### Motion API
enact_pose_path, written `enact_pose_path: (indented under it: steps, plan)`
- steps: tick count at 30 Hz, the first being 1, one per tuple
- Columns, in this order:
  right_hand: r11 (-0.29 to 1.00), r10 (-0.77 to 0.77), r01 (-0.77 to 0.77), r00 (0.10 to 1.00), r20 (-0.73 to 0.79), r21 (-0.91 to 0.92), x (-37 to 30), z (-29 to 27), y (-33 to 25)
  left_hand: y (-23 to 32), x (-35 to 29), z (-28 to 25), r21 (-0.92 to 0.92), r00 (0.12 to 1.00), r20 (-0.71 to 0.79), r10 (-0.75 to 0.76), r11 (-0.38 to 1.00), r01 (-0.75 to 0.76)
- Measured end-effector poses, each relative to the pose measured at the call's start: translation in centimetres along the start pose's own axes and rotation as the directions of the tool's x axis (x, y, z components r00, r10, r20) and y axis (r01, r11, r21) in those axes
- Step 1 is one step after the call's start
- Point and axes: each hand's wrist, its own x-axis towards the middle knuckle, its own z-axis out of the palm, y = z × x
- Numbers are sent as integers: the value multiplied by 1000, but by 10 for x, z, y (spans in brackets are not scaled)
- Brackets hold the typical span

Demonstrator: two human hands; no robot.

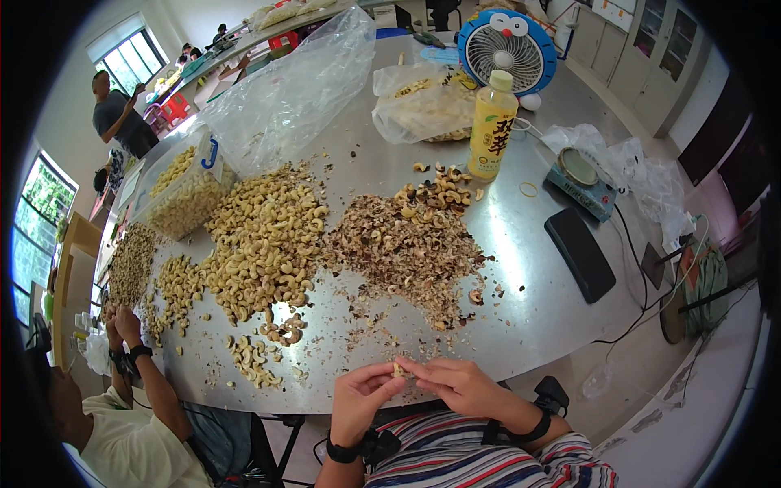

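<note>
Just off the table's near edge, my left hand point(363, 396) pinches a small pale cashew nut point(399, 370) between thumb and fingertips. The fingers of my right hand point(462, 385) are closed together against the same nut from the other side. Beyond my hands, a heap of brown skins and broken bits point(407, 248) spreads over the metal table point(496, 346). Left of it lies a large pile of cashew nuts point(264, 232). A smaller group of cashews point(254, 362) sits nearer the edge. Some dark, unpeeled-looking cashews point(443, 191) lie behind the skins.
A co-worker's hands point(124, 325) are at the left beside another nut pile point(132, 264). A clear tub point(183, 191) holds nuts. At the back stand a yellow drink bottle point(493, 126), a blue fan point(506, 53) and plastic bags point(423, 106). A black phone point(579, 254) lies right, near cables.
</note>
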Motion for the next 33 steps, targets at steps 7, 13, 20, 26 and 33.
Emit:
enact_pose_path:
  steps: [7,13,20,26,33]
  plan:
    - [999,-2,0,1000,29,47,-1,-3,2,3,0,-2,58,999,38,18,998,-20]
    - [998,10,-13,998,54,55,-1,-4,1,4,-1,-4,109,998,60,14,994,-21]
    - [999,4,-6,997,72,37,-1,-4,3,5,-2,-4,135,997,70,35,990,-44]
    - [1000,12,-13,999,46,22,-2,-4,0,5,-3,-4,186,992,93,84,977,-101]
    - [998,22,-19,998,60,-54,-3,-6,0,6,-3,-6,238,988,115,99,963,-124]
